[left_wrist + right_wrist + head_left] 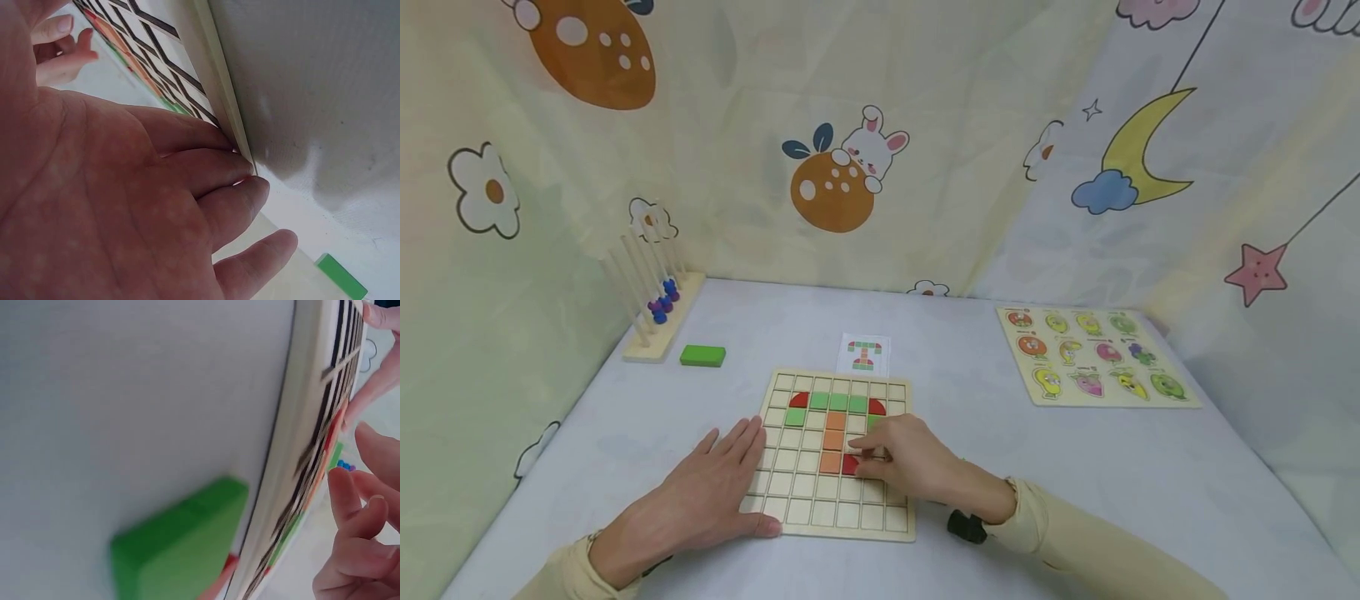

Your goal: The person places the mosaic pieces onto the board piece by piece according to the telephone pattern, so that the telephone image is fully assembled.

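Note:
A wooden grid board [799,510] holds green squares [838,403], orange squares [833,440] and red curved pieces [876,407]. Fingertips of the left hand [711,492] [125,194] rest against the board's left edge, fingers straight, thumb by the near corner. Over the board's right half, the right hand [913,458] [362,550] has bent, parted fingers beside a red piece [850,465] right of the lowest orange square; whether they touch it is unclear. A picture card [864,355] showing a similar pattern lies behind the board.
A green block [703,356] lies at left, near a peg stand [658,343] with blue and purple beads. A fruit puzzle board [1101,358] lies at right. Beside the grid board, a green box [187,544] shows in the right wrist view, a red piece [231,562] next to it.

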Tool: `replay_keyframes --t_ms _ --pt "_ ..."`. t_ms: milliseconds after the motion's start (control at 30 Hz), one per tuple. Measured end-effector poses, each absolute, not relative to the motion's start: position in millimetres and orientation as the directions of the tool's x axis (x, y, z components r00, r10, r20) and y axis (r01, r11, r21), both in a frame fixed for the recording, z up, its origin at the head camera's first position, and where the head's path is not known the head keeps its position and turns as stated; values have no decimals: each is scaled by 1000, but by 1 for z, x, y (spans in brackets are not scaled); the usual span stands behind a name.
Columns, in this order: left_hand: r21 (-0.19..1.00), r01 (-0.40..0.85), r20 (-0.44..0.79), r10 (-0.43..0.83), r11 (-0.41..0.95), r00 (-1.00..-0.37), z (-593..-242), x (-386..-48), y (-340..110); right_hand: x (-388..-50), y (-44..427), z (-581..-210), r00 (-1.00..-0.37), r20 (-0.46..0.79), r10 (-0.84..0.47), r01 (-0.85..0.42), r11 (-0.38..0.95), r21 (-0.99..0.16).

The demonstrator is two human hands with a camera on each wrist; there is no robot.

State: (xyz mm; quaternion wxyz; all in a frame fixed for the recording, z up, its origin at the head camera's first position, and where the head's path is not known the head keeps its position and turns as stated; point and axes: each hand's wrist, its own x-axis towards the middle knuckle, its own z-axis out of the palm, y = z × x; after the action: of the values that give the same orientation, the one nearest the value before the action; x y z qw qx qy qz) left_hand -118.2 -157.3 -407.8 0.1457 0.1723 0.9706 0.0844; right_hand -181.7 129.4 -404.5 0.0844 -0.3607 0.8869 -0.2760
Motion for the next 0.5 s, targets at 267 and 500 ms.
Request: replay_keyframes --t_ms 267,500 --pt "215 297 -266 349 930 -899 -408 -119 -156 -179 164 -399 -786 63 -615 -525 609 -594" --pt "223 296 -265 350 929 -898 -407 -118 -157 -176 205 -398 -843 64 -535 -464 661 -590"
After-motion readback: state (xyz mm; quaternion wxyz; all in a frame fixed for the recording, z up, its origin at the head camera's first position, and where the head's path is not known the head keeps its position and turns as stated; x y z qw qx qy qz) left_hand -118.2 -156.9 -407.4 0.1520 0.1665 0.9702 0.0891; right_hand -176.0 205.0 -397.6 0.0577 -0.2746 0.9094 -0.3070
